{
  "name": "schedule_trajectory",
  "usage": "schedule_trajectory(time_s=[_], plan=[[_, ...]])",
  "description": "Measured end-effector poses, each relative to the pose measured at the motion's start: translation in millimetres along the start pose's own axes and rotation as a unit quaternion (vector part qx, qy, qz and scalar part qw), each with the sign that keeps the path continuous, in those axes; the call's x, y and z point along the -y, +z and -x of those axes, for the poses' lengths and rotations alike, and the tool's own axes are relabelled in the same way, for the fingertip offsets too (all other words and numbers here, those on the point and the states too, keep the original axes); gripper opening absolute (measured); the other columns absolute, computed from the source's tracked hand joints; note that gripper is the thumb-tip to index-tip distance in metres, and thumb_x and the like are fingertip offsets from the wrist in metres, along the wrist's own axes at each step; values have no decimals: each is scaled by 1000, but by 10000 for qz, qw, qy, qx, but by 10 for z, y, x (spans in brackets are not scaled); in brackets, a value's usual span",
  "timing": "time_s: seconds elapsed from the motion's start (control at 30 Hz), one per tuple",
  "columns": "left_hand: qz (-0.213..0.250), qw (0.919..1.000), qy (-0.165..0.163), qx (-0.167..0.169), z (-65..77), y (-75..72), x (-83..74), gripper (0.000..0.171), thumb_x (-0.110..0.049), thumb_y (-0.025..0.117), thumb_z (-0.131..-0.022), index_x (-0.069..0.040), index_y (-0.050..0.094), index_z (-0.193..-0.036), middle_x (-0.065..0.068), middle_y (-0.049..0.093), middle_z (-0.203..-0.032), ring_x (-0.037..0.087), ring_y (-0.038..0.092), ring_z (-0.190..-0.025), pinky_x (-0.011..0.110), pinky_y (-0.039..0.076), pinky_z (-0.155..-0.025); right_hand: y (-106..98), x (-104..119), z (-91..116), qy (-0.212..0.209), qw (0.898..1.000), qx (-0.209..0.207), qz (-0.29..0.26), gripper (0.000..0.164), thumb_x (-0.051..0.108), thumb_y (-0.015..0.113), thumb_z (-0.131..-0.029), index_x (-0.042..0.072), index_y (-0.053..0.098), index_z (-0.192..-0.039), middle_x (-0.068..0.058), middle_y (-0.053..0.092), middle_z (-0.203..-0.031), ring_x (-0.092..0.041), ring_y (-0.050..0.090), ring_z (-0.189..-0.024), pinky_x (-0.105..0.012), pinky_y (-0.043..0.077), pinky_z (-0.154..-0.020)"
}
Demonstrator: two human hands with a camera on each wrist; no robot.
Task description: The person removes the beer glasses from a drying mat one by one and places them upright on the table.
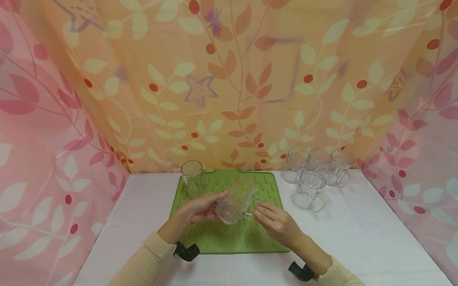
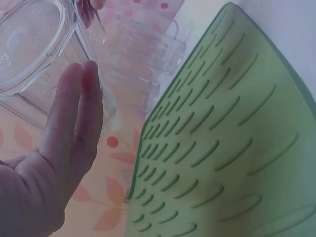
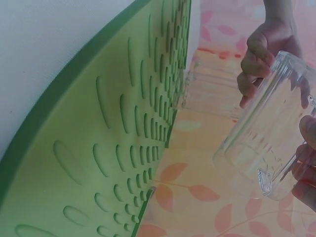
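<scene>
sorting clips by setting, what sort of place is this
Probably an indoor tabletop booth set up for demonstrations: leaf-patterned sheets enclose a white tabletop at the back and both sides, and a clear mug is held above a green mat.

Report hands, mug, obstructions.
Left hand touches tilted glass mug; right hand grips handle. Held over green grooved mat. Another mug occupies mat's far left corner.

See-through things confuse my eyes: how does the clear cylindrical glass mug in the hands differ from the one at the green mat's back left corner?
The held clear cylindrical glass mug is tilted, while the standing clear cylindrical glass mug is vertical. The left hand and right hand hold the former above the green ridged mat; the latter stands on it, ungripped. Both are colourless.
</scene>
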State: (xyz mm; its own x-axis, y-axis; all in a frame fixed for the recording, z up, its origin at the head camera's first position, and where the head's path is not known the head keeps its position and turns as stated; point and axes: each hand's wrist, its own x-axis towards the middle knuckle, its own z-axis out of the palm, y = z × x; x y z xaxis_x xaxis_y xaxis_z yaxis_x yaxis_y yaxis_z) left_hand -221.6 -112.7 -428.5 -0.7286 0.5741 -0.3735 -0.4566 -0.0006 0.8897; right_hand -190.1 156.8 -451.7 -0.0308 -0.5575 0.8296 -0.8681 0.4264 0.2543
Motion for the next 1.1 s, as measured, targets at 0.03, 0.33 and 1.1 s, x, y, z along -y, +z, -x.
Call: schedule_trajectory(time_s=[0.03, 0.33, 1.1], plan=[[61, 10000, -9, 32, -3, -1, 4, 64, -44, 54, -98, 6, 44, -136, 5, 68, -101, 16, 71, -90, 31, 61, -78, 1, 0, 1, -5, 10000, -2, 1, 25, 13, 53, -100, 2, 73, -89, -8, 75, -85, -23, 71, -80, -30, 61, -71], [382, 9991, -56, 192, 7, 15, 14, 57, -43, 52, -99, 0, 45, -135, 2, 71, -101, 14, 72, -89, 28, 61, -77, -9, -6, -11, -5, 10000, 22, -22, 25, 12, 52, -101, 2, 73, -91, -9, 75, -86, -24, 72, -80, -30, 61, -71], [652, 9973, 40, 326, 30, 15, 59, 62, -36, 43, -103, 5, 28, -147, 3, 69, -103, 14, 71, -92, 28, 61, -78, -53, 10, -34, 782, 9947, 419, -515, 29, 24, 53, -101, 4, 73, -97, -10, 73, -99, -27, 70, -93, -34, 60, -80]])
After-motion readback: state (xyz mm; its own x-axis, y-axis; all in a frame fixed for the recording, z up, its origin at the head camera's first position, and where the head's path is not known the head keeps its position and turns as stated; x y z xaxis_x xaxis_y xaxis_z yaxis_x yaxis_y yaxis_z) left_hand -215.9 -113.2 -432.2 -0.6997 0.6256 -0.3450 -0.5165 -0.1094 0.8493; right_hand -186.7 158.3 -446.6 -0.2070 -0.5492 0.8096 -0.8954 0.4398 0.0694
